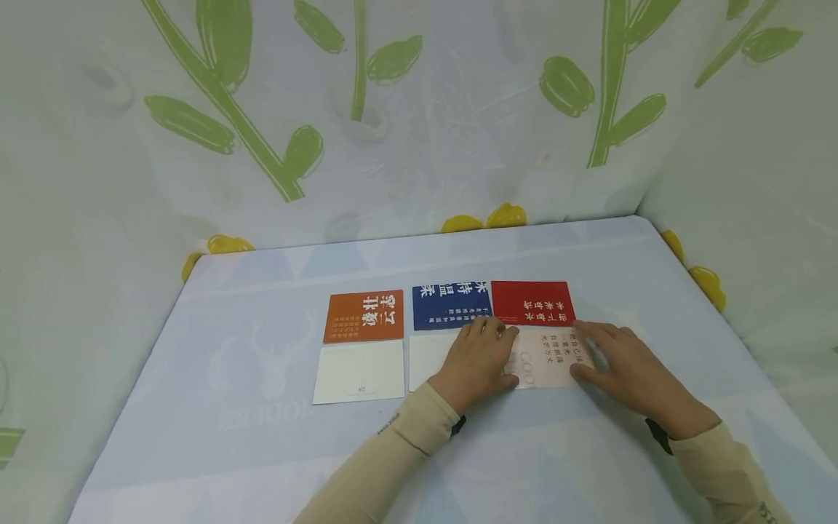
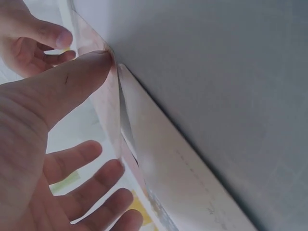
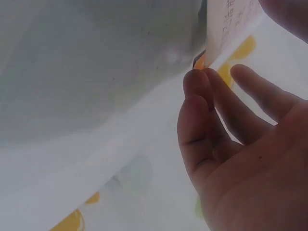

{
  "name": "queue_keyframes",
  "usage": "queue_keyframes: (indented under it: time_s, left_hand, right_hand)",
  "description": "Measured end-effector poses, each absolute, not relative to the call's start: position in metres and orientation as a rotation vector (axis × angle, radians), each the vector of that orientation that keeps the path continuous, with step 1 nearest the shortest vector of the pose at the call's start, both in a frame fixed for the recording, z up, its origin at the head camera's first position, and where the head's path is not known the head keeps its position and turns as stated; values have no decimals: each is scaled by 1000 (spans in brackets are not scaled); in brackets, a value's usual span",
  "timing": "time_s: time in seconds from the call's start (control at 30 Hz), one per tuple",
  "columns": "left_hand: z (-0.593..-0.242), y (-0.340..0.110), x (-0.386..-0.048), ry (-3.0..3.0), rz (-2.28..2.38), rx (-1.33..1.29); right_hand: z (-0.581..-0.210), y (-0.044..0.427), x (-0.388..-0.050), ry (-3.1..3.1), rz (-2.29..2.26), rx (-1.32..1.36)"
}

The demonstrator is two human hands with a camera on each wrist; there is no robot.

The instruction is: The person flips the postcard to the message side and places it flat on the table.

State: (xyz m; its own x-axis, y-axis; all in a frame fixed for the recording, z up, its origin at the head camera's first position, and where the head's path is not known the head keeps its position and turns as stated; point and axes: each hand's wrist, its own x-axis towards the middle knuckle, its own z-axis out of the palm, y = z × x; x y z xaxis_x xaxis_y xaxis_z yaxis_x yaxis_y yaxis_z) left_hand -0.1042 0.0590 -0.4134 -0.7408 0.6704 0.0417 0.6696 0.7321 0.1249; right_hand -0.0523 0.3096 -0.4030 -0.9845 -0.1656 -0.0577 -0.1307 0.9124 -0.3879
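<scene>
A pale pink card [image 1: 546, 356] with printed writing lies at the right end of the front row, between both hands. My left hand [image 1: 474, 360] is at its left edge; in the left wrist view the thumb [image 2: 91, 67] touches that edge and the other fingers are spread. At the card's right edge is my right hand [image 1: 625, 371], its thumb and forefinger near the two corners. Beside the pink card, a white card [image 1: 428, 353] is partly hidden under my left hand. Behind stand out a red card [image 1: 533, 302] and a blue card [image 1: 452, 306], both lying flat.
Farther left lie an orange card [image 1: 363, 316] and, in front of it, another white card [image 1: 358, 371]. All rest on a pale blue and white cloth-covered table [image 1: 249, 451]. A leaf-patterned curtain [image 1: 445, 145] surrounds its back and sides.
</scene>
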Motion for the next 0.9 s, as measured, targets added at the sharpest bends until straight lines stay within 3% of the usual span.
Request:
queue_keyframes:
  time_s: [0.57,0.9]
  left_hand:
    - [-417,56,-100,2983,269,1174]
    - [-415,54,-102,2977,353,1164]
  right_hand:
    - [-404,319,-51,2944,-701,-102]
    - [-405,320,-49,3022,-703,-160]
